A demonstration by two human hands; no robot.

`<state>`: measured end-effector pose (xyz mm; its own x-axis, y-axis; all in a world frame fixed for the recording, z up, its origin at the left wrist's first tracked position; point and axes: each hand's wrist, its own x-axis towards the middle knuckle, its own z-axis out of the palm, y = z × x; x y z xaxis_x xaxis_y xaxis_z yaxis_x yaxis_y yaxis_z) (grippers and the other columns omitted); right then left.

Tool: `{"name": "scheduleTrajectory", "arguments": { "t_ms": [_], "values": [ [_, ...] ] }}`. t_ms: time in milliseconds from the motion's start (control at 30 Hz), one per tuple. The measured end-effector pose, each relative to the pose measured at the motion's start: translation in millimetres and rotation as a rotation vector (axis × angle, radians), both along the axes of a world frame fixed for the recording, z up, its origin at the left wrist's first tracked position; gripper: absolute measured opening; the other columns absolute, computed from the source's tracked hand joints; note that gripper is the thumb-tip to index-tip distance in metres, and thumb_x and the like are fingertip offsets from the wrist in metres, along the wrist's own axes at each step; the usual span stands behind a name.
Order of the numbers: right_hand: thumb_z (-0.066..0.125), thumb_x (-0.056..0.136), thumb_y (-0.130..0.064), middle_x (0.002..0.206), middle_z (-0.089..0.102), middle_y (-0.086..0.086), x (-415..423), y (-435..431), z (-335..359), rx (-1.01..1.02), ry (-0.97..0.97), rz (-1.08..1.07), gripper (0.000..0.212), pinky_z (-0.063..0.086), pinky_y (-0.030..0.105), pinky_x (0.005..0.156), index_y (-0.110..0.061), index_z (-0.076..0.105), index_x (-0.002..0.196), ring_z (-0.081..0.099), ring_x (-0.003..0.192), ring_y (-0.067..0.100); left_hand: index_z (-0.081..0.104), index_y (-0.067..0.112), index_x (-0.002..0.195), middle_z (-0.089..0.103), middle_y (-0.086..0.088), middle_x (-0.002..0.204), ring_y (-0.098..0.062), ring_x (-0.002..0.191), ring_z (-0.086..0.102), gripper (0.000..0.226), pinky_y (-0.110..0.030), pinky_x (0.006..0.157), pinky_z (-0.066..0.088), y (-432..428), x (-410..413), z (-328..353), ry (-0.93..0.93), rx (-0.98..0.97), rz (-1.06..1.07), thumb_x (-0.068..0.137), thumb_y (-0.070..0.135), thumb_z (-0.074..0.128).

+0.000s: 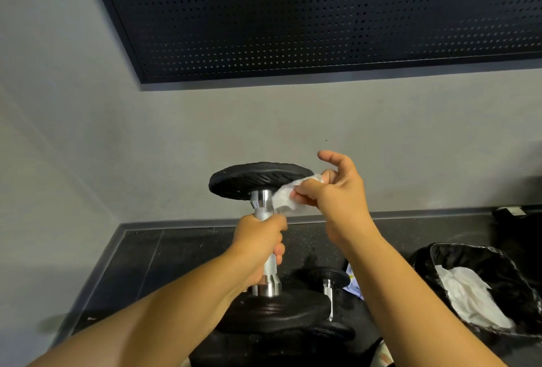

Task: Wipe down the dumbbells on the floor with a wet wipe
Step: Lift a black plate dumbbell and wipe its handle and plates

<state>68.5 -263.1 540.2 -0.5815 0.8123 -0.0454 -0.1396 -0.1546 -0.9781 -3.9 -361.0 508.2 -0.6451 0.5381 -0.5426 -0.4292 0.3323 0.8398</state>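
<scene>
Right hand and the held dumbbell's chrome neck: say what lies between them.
The head view shows a crumpled white wet wipe, pinched by the right hand, against the chrome neck of the black-plated dumbbell.

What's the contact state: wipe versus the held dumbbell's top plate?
Touching. Head view: the right hand presses the wipe against the rim and underside of the top plate; no gap shows.

Dumbbell [265, 214]: handle of shiny knurled metal, plates of matt black ribbed rubber. Wipe [286, 198]: white crumpled cloth-like sheet. Floor [140, 261]: dark speckled tile. Wall [146, 137]: matt grey.
</scene>
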Motion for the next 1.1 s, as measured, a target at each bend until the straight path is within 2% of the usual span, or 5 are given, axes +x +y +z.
{"name": "scheduleTrajectory", "arguments": {
  "t_ms": [300,600,733,900,1100],
  "values": [
    [0.047,0.079,0.021,0.047,0.057,0.002,-8,11,-38,-0.444,-0.003,0.196,0.036,0.05,0.018,0.044,-0.006,0.055,0.057,0.057,0.042,0.011,0.044,0.019,0.052,0.027,0.007,0.04,-0.006,0.03,0.025,0.035,-0.015,0.036,0.025,-10,2,16,-0.41,0.197,-0.28,0.085,0.007,0.043],
    [0.051,0.074,0.022,0.045,0.055,0.003,-9,16,-26,-0.16,-0.122,0.098,0.03,0.054,0.024,0.05,-0.003,0.053,0.057,0.056,0.046,0.017,0.054,0.016,0.061,0.039,0.003,0.05,-0.008,0.039,0.036,0.023,-0.018,0.04,0.032,-4,7,24,-0.333,0.161,-0.151,0.083,0.01,0.055],
    [0.063,0.069,0.005,0.068,0.066,0.023,-8,15,-13,0.132,-0.322,-0.087,0.008,0.06,0.048,0.065,-0.003,0.065,0.068,0.064,0.063,0.041,0.052,0.013,0.072,0.044,0.001,0.05,-0.009,0.04,0.039,0.015,-0.019,0.039,0.035,2,5,22,-0.274,0.116,-0.003,0.084,0.014,0.062],
    [0.066,0.073,0.0,0.062,0.063,0.002,-6,1,16,0.395,-0.353,-0.113,0.025,0.059,0.04,0.066,-0.025,0.063,0.072,0.068,0.065,0.026,0.05,0.012,0.076,0.041,0.0,0.05,-0.01,0.037,0.037,0.014,-0.018,0.039,0.032,9,5,19,-0.209,0.094,0.038,0.084,0.009,0.061],
    [0.058,0.078,0.016,0.085,0.063,0.016,-7,-4,11,-0.129,-0.039,-0.021,0.032,0.059,0.028,0.063,-0.002,0.06,0.103,0.067,0.073,0.025,0.052,0.008,0.074,0.039,-0.001,0.05,-0.012,0.037,0.035,0.008,-0.02,0.041,0.031,11,2,22,-0.153,0.075,0.04,0.079,0.002,0.055]
  ]
}}
